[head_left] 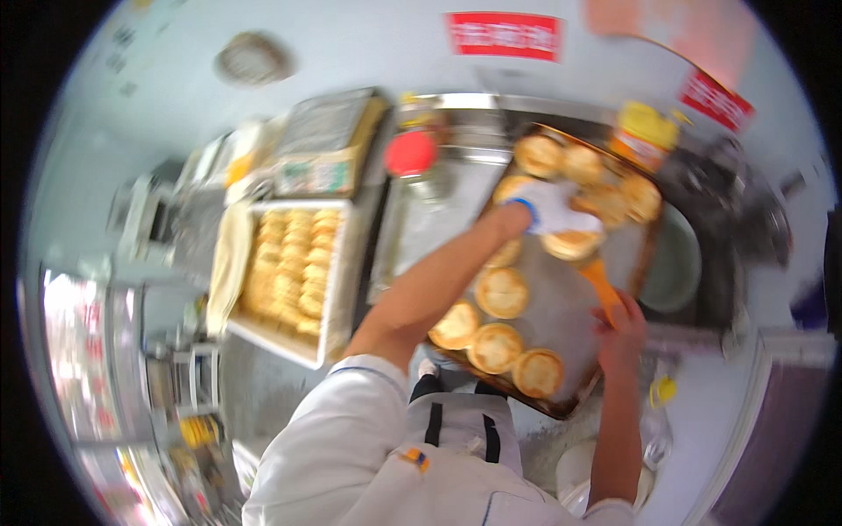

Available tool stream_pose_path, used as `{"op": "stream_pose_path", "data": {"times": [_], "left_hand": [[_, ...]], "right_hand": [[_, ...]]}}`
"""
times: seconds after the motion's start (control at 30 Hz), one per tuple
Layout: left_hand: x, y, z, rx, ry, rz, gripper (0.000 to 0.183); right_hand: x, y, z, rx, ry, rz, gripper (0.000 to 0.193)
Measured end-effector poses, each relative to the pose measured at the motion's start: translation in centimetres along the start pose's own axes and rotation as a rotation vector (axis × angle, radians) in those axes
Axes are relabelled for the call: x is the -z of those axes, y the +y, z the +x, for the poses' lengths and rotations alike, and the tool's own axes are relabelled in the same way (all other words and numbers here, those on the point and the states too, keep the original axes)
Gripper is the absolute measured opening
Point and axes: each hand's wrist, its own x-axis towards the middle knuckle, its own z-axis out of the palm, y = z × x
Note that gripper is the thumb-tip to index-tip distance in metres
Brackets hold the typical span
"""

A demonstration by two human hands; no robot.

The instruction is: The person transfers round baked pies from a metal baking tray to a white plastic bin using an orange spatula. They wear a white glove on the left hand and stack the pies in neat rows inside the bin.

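Over a dark-rimmed baking tray (605, 263) in the middle, my left hand (557, 210), in a white glove with a blue cuff, is closed about a round golden flatbread (572, 245); motion blur softens its fingers. My right hand (621, 326), bare, grips the orange handle of a spatula (599, 282). Its far end meets the underside of that bread, and the blade is hidden. More round browned flatbreads (502, 293) lie on the tray's lining, at the far end, along the left side and at the near edge (538, 373).
Left of the tray stands a white box (333, 289) packed with rows of pastries, a cloth (230, 263) over its edge. A red-lidded jar (412, 156) is on a metal surface. A yellow tub (645, 133) sits behind the tray, a greenish basin (674, 263) to its right.
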Motion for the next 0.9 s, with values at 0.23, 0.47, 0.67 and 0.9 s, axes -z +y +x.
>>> {"op": "stream_pose_path", "data": {"times": [0.23,0.47,0.67,0.9], "left_hand": [[4.1,-7.5,-17.8,-0.111,0.462,-0.363,0.092],[10.5,-26.1,-41.8,0.065,0.416,-0.789,0.070],[13.4,-42.3,-55.5,0.409,0.255,-0.638,0.068],[12.6,-52.4,-57.5,0.683,-0.042,-0.650,0.067]], "right_hand": [[-10.8,1.6,-7.8,0.028,-0.262,0.003,0.042],[-32.5,13.7,-18.1,-0.328,-0.585,0.242,0.039],[-48.1,23.3,-27.3,-0.618,-0.632,0.238,0.032],[-54.8,29.8,-29.8,-0.786,-0.585,0.177,0.037]]}}
